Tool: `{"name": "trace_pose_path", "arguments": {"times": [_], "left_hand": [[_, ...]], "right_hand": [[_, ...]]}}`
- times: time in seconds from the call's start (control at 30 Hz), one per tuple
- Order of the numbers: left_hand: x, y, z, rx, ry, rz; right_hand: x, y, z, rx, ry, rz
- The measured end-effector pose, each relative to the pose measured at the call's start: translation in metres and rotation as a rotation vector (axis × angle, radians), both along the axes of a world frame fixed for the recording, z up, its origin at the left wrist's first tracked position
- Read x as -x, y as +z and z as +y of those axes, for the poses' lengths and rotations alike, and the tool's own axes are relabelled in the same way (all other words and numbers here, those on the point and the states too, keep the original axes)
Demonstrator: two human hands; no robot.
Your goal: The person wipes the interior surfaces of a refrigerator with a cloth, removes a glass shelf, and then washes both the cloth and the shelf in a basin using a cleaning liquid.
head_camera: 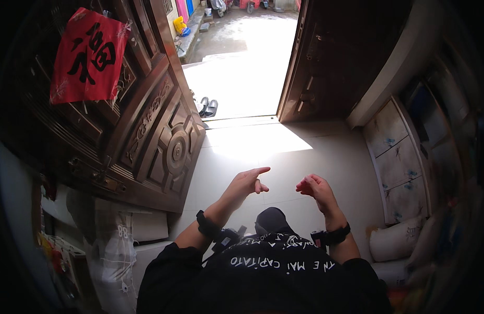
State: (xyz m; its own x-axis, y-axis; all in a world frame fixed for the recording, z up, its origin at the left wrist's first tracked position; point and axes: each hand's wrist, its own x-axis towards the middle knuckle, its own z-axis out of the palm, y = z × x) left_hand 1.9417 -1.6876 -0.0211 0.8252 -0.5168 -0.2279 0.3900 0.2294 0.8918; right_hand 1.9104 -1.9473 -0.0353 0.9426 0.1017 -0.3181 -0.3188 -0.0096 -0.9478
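Note:
Both of my hands are raised in front of my body, above the pale tiled floor [242, 159]. My left hand [253, 181] points inward with one finger stretched out and others lower and bent; nothing is in it. Across a gap, my right hand [317, 190] has its fingers drawn together near the thumb, with no object visible there. A black strap [208, 224] with a small device circles my left forearm. Another black strap [338, 234] with a device is around my right wrist. Neither hand touches anything.
A carved brown door [163, 145] with red paper [91, 57] stands wide at left; a second dark door leaf [340, 51] is at right. Black slippers [209, 108] lie outside the threshold [242, 121]. A patterned cabinet [399, 161] and stuffed sacks [397, 241] line the right side.

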Motion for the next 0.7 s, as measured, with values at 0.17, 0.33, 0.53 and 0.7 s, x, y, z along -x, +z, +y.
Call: {"name": "trace_pose_path", "arguments": {"times": [0.17, 0.33, 0.53, 0.7], "left_hand": [[-0.176, 0.014, -0.013, -0.028, -0.011, -0.118], [-0.331, 0.013, 0.015, -0.085, 0.117, -0.069], [-0.484, -0.003, 0.090, -0.072, 0.567, 0.144], [-0.667, -0.038, 0.118, 0.119, 0.581, 0.140]], "right_hand": [[-0.159, 0.011, -0.033, 0.071, -0.218, 0.002], [-0.375, 0.038, 0.006, 0.035, 0.096, -0.077], [-0.605, 0.047, 0.098, -0.155, 0.501, -0.065], [-0.781, 0.020, 0.118, -0.048, 0.586, -0.147]]}}
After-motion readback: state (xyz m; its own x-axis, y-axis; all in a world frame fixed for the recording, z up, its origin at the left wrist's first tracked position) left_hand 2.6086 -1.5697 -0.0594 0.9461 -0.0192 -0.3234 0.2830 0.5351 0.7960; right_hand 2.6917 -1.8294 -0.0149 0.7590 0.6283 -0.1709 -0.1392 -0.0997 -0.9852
